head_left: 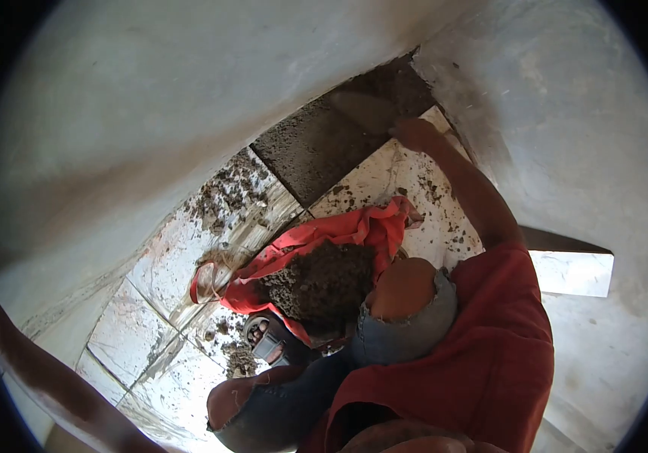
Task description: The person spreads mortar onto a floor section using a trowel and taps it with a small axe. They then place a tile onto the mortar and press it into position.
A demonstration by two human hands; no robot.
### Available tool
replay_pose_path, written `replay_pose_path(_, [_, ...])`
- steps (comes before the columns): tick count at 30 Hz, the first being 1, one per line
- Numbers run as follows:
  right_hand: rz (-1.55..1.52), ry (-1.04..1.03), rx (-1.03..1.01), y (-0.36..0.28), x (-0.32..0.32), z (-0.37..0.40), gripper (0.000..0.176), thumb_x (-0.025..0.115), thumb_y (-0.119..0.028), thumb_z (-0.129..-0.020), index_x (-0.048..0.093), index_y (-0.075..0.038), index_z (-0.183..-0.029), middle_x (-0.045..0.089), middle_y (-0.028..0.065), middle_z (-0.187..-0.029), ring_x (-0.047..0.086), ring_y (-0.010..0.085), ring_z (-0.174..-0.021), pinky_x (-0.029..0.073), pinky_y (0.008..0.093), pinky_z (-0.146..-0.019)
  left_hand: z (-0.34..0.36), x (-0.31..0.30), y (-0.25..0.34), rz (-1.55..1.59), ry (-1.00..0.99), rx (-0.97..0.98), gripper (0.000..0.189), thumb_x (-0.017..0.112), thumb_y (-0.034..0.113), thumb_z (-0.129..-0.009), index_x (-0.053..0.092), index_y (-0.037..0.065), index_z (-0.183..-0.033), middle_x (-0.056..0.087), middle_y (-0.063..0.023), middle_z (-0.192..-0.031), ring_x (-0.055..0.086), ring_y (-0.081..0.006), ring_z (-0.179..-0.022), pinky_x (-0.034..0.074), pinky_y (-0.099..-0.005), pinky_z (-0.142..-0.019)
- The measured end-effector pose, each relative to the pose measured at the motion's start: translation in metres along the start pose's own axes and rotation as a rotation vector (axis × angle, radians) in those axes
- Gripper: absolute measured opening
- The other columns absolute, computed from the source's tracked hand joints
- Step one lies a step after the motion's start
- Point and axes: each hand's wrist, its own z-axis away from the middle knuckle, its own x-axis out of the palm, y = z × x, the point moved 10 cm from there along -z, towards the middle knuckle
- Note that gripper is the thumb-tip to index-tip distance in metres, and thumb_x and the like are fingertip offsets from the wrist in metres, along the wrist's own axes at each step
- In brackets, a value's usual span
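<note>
My right hand is closed around the handle end of a trowel, whose blade looks blurred over the dark mortar bed in the corner by the wall. The handle itself is mostly hidden by the fingers. Below, a red cloth or sack lies open with a heap of crumbly dark mortar on it. My left arm reaches up along the left edge, and its hand is outside the picture.
White floor tiles with mortar crumbs surround the bed. Walls close in on the left and right. A white tile or block is at the right. My knees and a sandalled foot are beside the red cloth.
</note>
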Motion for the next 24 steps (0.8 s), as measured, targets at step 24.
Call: replay_pose_path(24, [-0.368, 0.132, 0.406, 0.118, 0.024, -0.02, 0.028, 0.044, -0.016, -0.08, 0.065, 0.001, -0.087, 0.06, 0.0232, -0.099, 0.061, 0.032, -0.091, 0.049, 0.0402, -0.077, 0.051, -0.004, -0.054, -0.256, -0.124, -0.145, 0.037, 0.053, 0.031, -0.087, 0.05, 0.004, -0.112, 0.059, -0.0114, -0.105, 0.06, -0.0245, -0.087, 0.05, -0.0288, -0.071])
